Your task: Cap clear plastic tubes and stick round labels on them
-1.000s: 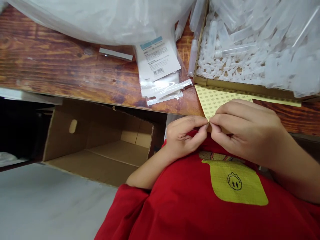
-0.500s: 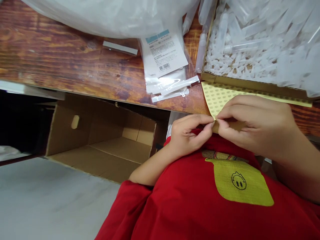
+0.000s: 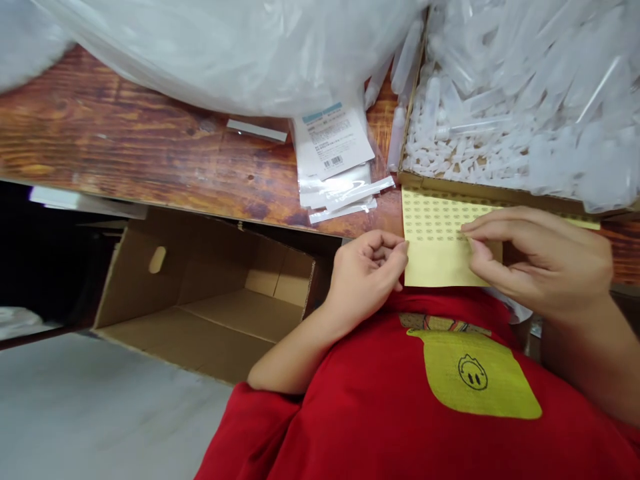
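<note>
**Fingertips at work on a yellow sticker sheet at the worktop's edge**

The yellow sticker sheet [image 3: 435, 240] lies right of centre in the frame, its upper part printed with rows of small labels, its lower strip plain and hanging over the near edge of the wooden worktop [image 3: 150, 160]. Its top edge runs under the front wall of the cardboard tray [image 3: 480, 187] in the upper right, which is heaped with clear plastic tubes [image 3: 500, 127].

The left hand [image 3: 365, 277] sits at the sheet's left edge, fingers curled in, thumb and forefinger tips touching the paper's margin; its grip looks closed lightly on that edge, holding the sheet steady. The right hand [image 3: 540, 263] lies over the sheet's right part, forefinger stretched leftward along a label row and thumb tucked beneath; whether the grip has a single label pinched or merely presses on the paper cannot be told, as the labels are too small.

By my reading, the step in hand is picking at one label on the sheet. The next move would call for a fine fingertip lift at a label's corner while the left hand keeps the sheet from sliding.

Left of the sheet lie flat clear packets [image 3: 335, 160] with a barcoded card; a large plastic bag [image 3: 225, 47] fills the top; an open cardboard box [image 3: 210, 293] stands below the worktop at lower left.
</note>
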### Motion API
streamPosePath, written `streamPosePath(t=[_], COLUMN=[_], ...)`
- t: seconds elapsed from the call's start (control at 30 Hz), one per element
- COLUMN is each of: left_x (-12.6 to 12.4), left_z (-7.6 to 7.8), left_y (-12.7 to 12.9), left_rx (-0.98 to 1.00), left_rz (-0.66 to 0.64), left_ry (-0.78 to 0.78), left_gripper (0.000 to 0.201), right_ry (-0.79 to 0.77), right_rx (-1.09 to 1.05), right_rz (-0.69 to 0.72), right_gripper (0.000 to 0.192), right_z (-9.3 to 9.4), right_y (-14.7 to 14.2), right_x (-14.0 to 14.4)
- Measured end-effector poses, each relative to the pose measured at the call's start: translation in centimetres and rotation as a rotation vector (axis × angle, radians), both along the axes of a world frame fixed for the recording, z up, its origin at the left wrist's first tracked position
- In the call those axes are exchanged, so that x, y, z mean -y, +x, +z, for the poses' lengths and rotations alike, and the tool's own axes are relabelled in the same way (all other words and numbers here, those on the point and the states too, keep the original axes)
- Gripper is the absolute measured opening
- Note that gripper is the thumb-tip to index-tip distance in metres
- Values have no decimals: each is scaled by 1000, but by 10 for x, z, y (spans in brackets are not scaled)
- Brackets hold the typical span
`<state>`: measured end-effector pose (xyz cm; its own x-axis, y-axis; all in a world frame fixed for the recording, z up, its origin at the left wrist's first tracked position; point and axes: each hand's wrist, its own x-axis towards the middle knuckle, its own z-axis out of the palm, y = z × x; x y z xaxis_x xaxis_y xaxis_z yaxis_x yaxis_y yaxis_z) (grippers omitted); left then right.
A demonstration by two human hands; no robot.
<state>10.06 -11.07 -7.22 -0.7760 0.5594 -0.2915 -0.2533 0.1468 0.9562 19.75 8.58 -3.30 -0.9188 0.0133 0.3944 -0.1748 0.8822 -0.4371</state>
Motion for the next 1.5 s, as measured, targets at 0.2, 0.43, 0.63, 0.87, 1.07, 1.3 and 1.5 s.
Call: streamPosePath(t=[0.2,0.43,0.63,0.87,1.07,1.3,1.5], left_x=[-2,-40,-60,-53,-31,-29,-29], left_z=[29,35,29,43,55,31,32], left_y=[-48,-155,-180,-184,-99,-44,-44], left_rx=[-560,-1281,-1450,-1512,-1143,-973,-1042], left_rz=[-208,-524,-823,-622,-323,-332,-386], left_ry=[-266,-205,-177,-74,478,535,526], left_gripper=[16,15,23,24,37,47,49], right_ry=[41,49,39,-6,-146,48,54], right_rx=[-69,-99,-121,-164,-382,-413,-527], right_rz=[-36,-19,6,39,-12,128,74], right_gripper=[18,16,19,16,22,17,16], right_z=[-13,-18,-22,-19,23,51,33], right_y=[8,10,12,9,3,-3,-2], right_x=[-5,-6,-8,-10,2,10,13])
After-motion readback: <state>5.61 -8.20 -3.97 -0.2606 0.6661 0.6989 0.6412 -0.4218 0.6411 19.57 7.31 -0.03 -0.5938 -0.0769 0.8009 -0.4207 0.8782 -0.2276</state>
